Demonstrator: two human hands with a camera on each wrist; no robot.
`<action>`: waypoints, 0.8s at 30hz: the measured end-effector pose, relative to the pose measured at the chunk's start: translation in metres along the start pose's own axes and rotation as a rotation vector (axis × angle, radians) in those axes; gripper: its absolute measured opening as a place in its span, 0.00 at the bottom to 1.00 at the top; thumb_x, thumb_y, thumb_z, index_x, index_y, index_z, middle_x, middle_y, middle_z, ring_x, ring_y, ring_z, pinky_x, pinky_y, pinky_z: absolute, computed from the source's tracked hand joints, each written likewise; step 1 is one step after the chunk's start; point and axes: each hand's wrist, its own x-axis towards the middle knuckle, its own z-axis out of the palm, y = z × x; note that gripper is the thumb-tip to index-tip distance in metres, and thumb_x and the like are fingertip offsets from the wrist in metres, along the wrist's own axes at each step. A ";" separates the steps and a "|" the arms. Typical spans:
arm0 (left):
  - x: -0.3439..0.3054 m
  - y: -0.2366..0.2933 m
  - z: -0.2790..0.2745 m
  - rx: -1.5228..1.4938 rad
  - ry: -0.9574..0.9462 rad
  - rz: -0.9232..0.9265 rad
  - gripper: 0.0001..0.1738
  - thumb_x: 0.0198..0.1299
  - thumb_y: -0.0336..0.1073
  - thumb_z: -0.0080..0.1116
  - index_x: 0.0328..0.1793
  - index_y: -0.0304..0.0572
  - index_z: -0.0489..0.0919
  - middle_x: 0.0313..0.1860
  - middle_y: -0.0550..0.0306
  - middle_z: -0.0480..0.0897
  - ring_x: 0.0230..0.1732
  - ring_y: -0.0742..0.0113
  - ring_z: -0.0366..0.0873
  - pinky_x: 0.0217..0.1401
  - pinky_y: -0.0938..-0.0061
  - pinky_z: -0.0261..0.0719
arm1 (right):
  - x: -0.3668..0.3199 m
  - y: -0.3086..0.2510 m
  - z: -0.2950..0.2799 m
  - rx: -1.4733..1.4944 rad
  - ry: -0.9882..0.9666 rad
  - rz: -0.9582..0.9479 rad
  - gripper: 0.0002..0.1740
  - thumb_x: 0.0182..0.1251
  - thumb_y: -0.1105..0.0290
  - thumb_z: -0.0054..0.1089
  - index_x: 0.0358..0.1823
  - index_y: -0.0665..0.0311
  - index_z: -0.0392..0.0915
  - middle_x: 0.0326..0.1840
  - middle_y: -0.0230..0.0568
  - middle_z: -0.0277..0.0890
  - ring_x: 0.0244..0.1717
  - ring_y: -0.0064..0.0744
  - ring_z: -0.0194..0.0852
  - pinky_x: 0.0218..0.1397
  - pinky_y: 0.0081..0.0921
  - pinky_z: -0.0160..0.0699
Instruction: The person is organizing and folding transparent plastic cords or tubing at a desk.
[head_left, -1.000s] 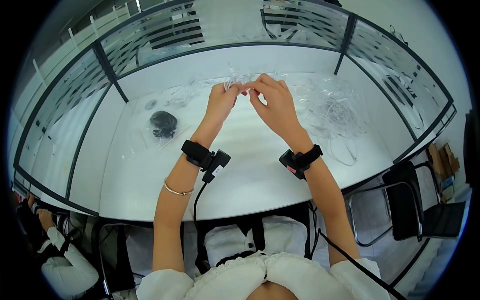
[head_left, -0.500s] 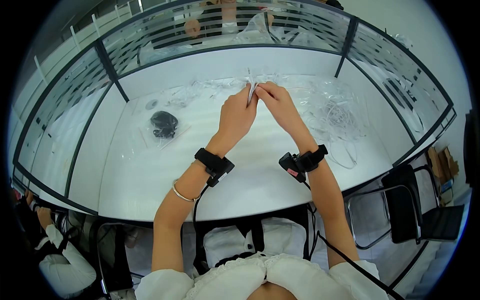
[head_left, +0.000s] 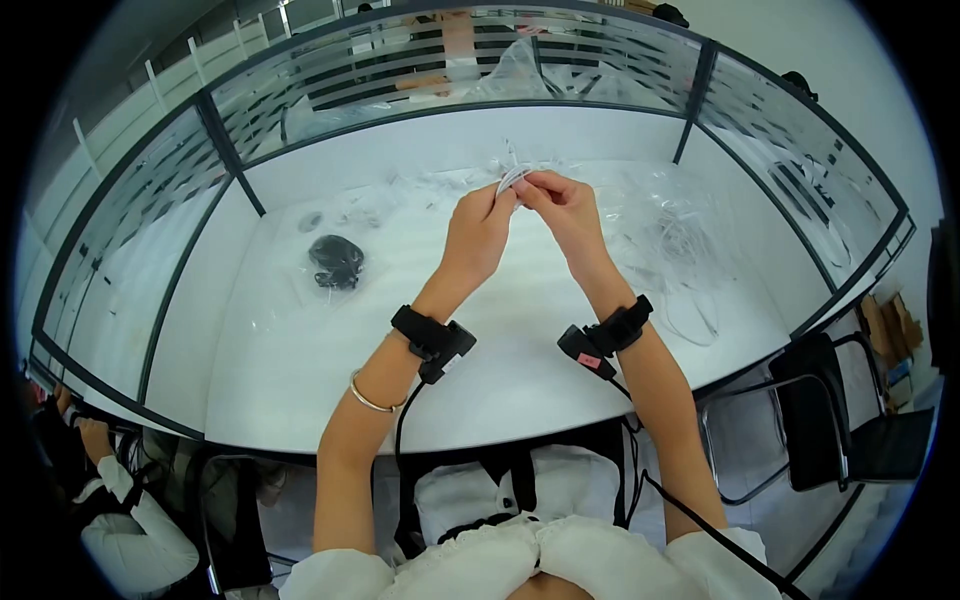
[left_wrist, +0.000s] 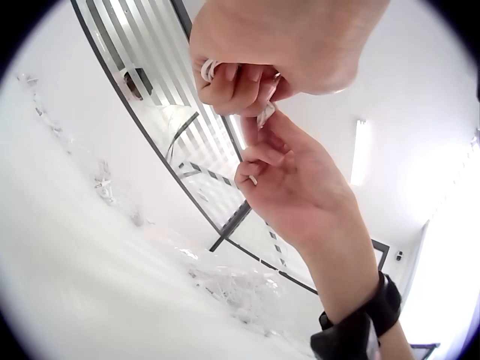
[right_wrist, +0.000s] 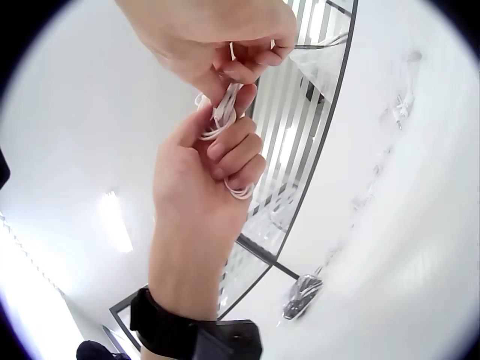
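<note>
A coiled white cable (head_left: 512, 178) is held up over the table in front of me. My left hand (head_left: 478, 232) grips the coil, with fingers curled round it; loops of the cable (right_wrist: 239, 190) come out below the little finger in the right wrist view. Thumb and fingertips of my right hand (head_left: 570, 215) pinch the cable close beside the left fingertips. Between the two hands a small white strand (left_wrist: 265, 114) shows in the left wrist view. Fingers hide much of the coil.
A black item in a clear bag (head_left: 337, 262) lies left on the table. To the right sits a clear plastic bag with white cables (head_left: 685, 240). Small clear packets (head_left: 400, 190) line the back, below a glass-topped partition (head_left: 450, 130). A black chair (head_left: 815, 410) stands at right.
My left hand has moved right and a little nearer me, its back now turned more upward. The right hand has shifted slightly right. Cable loops now show between the hands.
</note>
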 end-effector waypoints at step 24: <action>0.015 -0.011 -0.036 -0.474 -0.217 -0.536 0.14 0.61 0.48 0.48 0.28 0.49 0.70 0.14 0.73 0.57 0.13 0.83 0.44 0.16 0.80 0.39 | -0.008 0.007 0.000 -0.139 -0.216 0.021 0.11 0.69 0.64 0.56 0.43 0.65 0.77 0.34 0.27 0.73 0.29 0.16 0.59 0.34 0.16 0.62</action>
